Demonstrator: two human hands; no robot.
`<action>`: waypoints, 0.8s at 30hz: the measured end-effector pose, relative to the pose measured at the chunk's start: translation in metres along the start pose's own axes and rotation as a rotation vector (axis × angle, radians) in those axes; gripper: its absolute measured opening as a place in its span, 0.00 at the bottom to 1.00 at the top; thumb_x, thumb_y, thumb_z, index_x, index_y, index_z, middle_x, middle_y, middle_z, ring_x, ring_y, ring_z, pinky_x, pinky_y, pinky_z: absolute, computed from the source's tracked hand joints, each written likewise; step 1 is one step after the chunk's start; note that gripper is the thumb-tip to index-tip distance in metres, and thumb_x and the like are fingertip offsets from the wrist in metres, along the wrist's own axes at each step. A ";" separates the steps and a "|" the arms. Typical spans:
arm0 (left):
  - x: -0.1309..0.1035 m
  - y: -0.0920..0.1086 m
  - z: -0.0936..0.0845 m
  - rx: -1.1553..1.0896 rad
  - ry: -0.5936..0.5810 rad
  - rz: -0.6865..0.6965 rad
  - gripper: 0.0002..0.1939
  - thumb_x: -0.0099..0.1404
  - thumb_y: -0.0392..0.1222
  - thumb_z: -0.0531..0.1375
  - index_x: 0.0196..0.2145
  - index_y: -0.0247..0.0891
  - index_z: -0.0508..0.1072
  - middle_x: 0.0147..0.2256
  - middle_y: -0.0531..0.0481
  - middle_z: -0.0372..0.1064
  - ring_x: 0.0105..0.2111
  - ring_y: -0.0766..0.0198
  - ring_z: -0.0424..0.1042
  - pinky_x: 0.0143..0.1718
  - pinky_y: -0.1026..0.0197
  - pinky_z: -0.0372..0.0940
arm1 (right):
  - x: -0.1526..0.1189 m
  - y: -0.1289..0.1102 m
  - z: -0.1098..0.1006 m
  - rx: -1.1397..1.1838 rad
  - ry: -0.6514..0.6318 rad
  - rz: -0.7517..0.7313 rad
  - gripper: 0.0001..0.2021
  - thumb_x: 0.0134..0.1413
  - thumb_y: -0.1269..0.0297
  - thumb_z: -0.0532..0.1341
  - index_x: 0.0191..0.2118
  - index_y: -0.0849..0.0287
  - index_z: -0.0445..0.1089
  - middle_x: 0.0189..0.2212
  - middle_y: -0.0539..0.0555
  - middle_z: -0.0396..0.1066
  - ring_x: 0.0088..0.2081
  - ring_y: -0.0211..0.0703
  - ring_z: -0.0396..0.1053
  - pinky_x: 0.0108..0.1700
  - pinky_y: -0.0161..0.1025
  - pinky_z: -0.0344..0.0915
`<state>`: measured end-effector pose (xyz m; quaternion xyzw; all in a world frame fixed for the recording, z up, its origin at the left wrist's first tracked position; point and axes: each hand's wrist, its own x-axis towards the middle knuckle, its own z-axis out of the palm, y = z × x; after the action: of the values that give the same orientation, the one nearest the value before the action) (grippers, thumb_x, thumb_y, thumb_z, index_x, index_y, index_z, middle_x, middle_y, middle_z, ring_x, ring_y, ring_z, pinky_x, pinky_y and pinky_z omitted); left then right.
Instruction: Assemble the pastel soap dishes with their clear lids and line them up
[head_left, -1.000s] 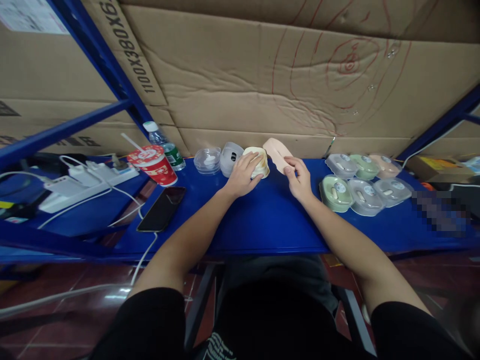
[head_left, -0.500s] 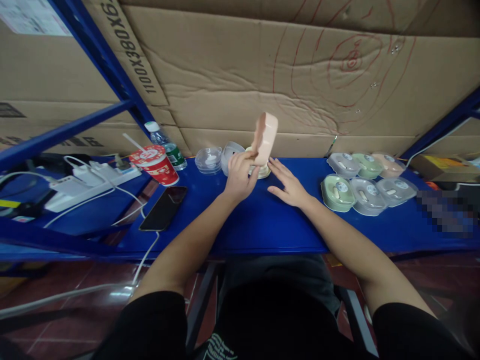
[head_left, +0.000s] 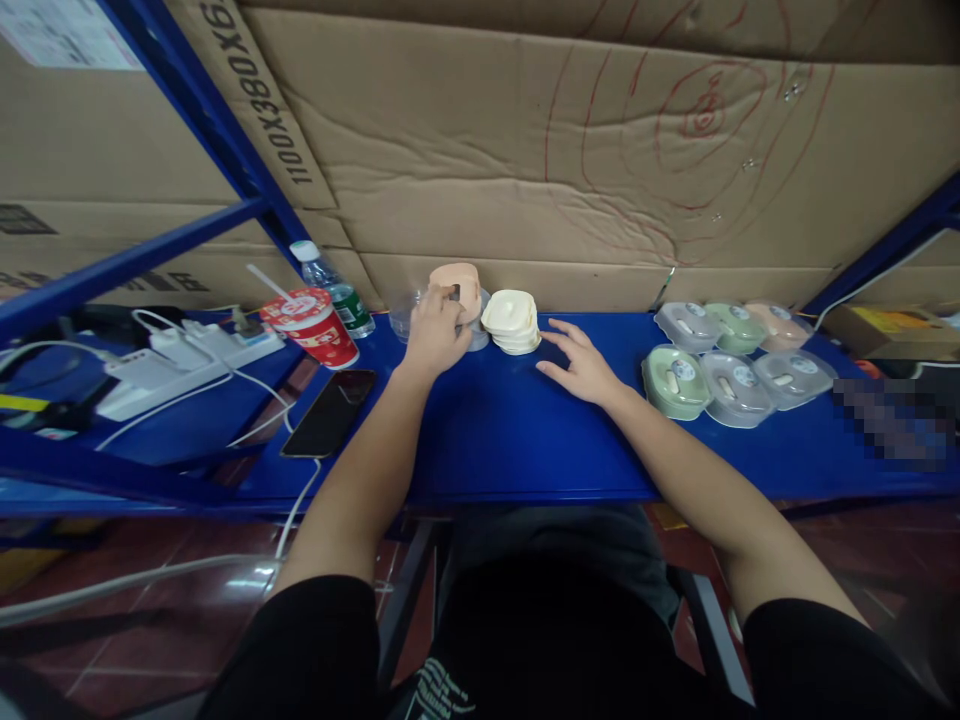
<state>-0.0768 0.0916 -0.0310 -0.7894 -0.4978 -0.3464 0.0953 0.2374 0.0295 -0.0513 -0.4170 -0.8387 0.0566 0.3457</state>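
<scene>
My left hand [head_left: 436,330] has its fingers closed on a peach plastic box piece [head_left: 466,283], rounded-square with a dark opening. That piece sits over clear plastic containers [head_left: 477,333], which my hand and the piece partly cover. Just to its right stands a stack of cream plastic pieces [head_left: 511,318]. Beside this stack my right hand [head_left: 581,365] rests low over the table, fingers apart and holding nothing. Its fingertips reach close to the stack's right side; whether they touch it I cannot tell.
Several lidded plastic boxes in green, grey and peach [head_left: 739,385] stand at the right. On the left are a red cup with a straw [head_left: 319,330], a water bottle [head_left: 341,295], a phone [head_left: 328,412] and a power strip [head_left: 187,370]. Cardboard [head_left: 450,150] walls the blue table's back.
My left hand has moved left with the peach piece, away from above the cream stack, and turned its broad face toward me. The cream stack now shows fully. My right hand stays nearly still.
</scene>
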 end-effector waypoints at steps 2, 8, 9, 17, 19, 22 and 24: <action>0.000 -0.003 0.003 -0.031 0.034 0.023 0.10 0.63 0.45 0.64 0.39 0.39 0.72 0.63 0.32 0.65 0.66 0.34 0.62 0.66 0.30 0.62 | 0.000 0.000 -0.002 -0.015 0.004 0.004 0.38 0.67 0.31 0.54 0.67 0.55 0.69 0.70 0.68 0.63 0.71 0.65 0.62 0.71 0.67 0.59; 0.000 -0.011 0.011 -0.129 0.132 0.074 0.18 0.63 0.54 0.68 0.43 0.41 0.72 0.69 0.33 0.56 0.71 0.31 0.55 0.68 0.26 0.56 | 0.000 0.001 -0.010 -0.043 0.033 0.048 0.36 0.66 0.31 0.55 0.67 0.53 0.70 0.69 0.66 0.65 0.71 0.64 0.62 0.71 0.68 0.59; 0.000 -0.011 0.011 -0.136 0.136 0.074 0.20 0.63 0.55 0.68 0.46 0.41 0.72 0.70 0.33 0.55 0.72 0.31 0.54 0.69 0.25 0.56 | 0.000 0.001 -0.011 -0.042 0.032 0.053 0.36 0.66 0.31 0.55 0.67 0.52 0.70 0.69 0.65 0.65 0.70 0.64 0.63 0.71 0.68 0.60; -0.002 -0.005 0.014 -0.165 0.156 0.038 0.36 0.69 0.62 0.63 0.65 0.38 0.65 0.69 0.25 0.57 0.71 0.34 0.59 0.70 0.30 0.57 | 0.001 -0.001 -0.011 -0.042 0.016 0.043 0.36 0.66 0.32 0.56 0.65 0.54 0.72 0.68 0.66 0.67 0.69 0.65 0.64 0.70 0.68 0.61; -0.003 -0.002 0.015 -0.168 0.138 0.027 0.37 0.69 0.63 0.63 0.66 0.39 0.64 0.69 0.26 0.58 0.70 0.34 0.60 0.69 0.30 0.57 | 0.002 -0.004 -0.016 -0.078 0.010 0.040 0.35 0.67 0.32 0.55 0.65 0.54 0.72 0.68 0.66 0.66 0.70 0.65 0.63 0.70 0.68 0.60; -0.003 0.003 0.016 -0.152 0.121 0.017 0.36 0.68 0.63 0.64 0.66 0.41 0.65 0.70 0.27 0.58 0.70 0.32 0.60 0.68 0.28 0.58 | 0.003 -0.012 -0.031 -0.185 -0.003 0.074 0.34 0.67 0.34 0.56 0.65 0.54 0.72 0.69 0.65 0.66 0.71 0.68 0.61 0.72 0.71 0.55; -0.003 0.005 0.017 -0.144 0.123 0.009 0.36 0.68 0.64 0.64 0.65 0.42 0.67 0.70 0.27 0.58 0.69 0.31 0.61 0.67 0.27 0.59 | 0.002 -0.014 -0.046 -0.265 -0.027 0.133 0.33 0.67 0.35 0.57 0.66 0.54 0.72 0.68 0.65 0.68 0.69 0.71 0.62 0.71 0.76 0.51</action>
<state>-0.0660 0.0955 -0.0447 -0.7738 -0.4611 -0.4286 0.0703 0.2563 0.0131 -0.0099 -0.5128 -0.8139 -0.0263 0.2716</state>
